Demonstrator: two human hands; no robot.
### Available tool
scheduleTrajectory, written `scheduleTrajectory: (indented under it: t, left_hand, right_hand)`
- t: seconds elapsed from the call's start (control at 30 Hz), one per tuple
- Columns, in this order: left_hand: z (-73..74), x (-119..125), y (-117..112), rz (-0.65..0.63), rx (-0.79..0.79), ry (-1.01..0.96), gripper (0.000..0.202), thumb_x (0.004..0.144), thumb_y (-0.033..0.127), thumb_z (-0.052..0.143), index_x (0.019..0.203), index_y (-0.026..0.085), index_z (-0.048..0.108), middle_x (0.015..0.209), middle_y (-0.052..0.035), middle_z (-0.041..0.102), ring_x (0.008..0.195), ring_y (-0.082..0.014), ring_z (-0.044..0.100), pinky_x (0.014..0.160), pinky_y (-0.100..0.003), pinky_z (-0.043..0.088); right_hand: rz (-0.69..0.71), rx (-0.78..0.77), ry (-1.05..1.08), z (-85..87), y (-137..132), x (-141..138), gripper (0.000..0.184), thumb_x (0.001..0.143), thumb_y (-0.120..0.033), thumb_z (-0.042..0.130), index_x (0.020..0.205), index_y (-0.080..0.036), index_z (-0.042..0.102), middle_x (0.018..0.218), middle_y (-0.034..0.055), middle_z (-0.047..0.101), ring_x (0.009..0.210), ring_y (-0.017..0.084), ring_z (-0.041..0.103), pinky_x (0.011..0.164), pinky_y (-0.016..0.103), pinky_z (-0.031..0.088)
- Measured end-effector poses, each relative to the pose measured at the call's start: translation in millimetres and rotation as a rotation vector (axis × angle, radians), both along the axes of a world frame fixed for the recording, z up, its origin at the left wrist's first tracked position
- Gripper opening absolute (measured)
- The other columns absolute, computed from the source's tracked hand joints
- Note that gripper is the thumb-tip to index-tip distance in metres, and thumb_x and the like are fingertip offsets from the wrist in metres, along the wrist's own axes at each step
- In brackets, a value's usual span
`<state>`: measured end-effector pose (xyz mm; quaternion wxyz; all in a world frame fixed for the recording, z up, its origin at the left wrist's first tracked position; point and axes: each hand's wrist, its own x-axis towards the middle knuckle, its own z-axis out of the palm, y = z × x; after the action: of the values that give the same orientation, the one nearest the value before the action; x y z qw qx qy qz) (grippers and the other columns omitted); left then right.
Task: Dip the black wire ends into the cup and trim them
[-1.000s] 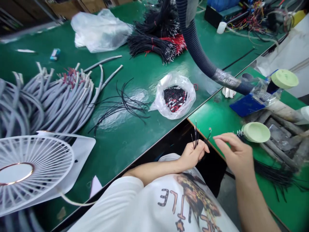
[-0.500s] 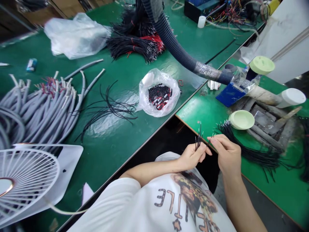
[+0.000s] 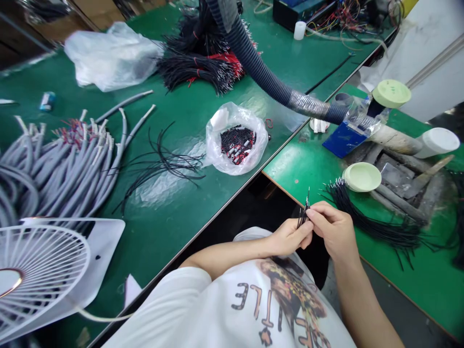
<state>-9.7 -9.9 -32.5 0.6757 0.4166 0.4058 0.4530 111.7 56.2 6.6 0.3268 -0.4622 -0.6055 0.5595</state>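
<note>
Above my lap, my left hand (image 3: 293, 236) is closed on several thin black wires (image 3: 303, 212), whose pale bare tips point up. My right hand (image 3: 331, 227) meets it from the right, thumb and forefinger pinching at the wires' upper part. Which wires the right fingers grip is partly hidden by the fingers. Beyond my right hand, a bundle of black wires (image 3: 377, 229) with stripped silver ends lies on the right green table (image 3: 290, 166).
On the left table are a plastic bag of small black and red pieces (image 3: 237, 145), loose black wires (image 3: 163, 162), thick grey cables (image 3: 72, 169) and a white fan (image 3: 39, 270). A ribbed hose (image 3: 261, 72) crosses above, ending near a blue box (image 3: 344, 140) and a pale green cup (image 3: 361, 177).
My right hand has moved left, up against my left hand. The short wire it held apart is now at the wires in my left hand, and the tips stand closer together.
</note>
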Motion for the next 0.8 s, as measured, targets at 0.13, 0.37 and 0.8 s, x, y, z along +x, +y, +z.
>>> scheduleTrajectory:
  t: [0.13,0.37,0.8]
  left_hand:
    - [-0.1,-0.1,-1.1,0.054,-0.009,-0.058,0.063,0.092,0.067,0.035,0.058,0.016,0.05,0.047,0.0023,0.043,0.043,-0.0066,0.034,0.047,-0.024,0.027]
    - [-0.4,7.8,0.5,0.208,-0.025,-0.18,0.054,0.091,0.064,0.044,0.083,0.013,0.058,0.047,0.0084,0.037,0.042,-0.0047,0.028,0.046,-0.022,0.023]
    - [-3.9,2.1,17.7,0.419,-0.203,-0.299,0.062,0.082,0.067,0.057,0.099,0.008,0.068,0.063,0.0015,0.056,0.042,-0.003,0.039,0.042,-0.02,0.028]
  right_hand:
    - [-0.106,-0.108,0.086,-2.6,-3.2,-3.6,0.015,0.077,-0.027,0.074,0.068,-0.017,0.067,0.074,-0.0005,0.057,0.059,0.008,0.05,0.048,0.02,0.036]
    - [-0.292,-0.067,0.198,-10.2,-5.0,-5.2,0.015,0.077,-0.031,0.074,0.075,-0.017,0.069,0.075,0.0016,0.061,0.068,0.012,0.055,0.059,0.024,0.045]
    - [-0.061,-0.048,0.098,10.7,-12.0,27.7,0.016,0.09,-0.03,0.062,0.08,-0.018,0.065,0.055,-0.0034,0.051,0.056,0.012,0.054,0.061,0.027,0.047]
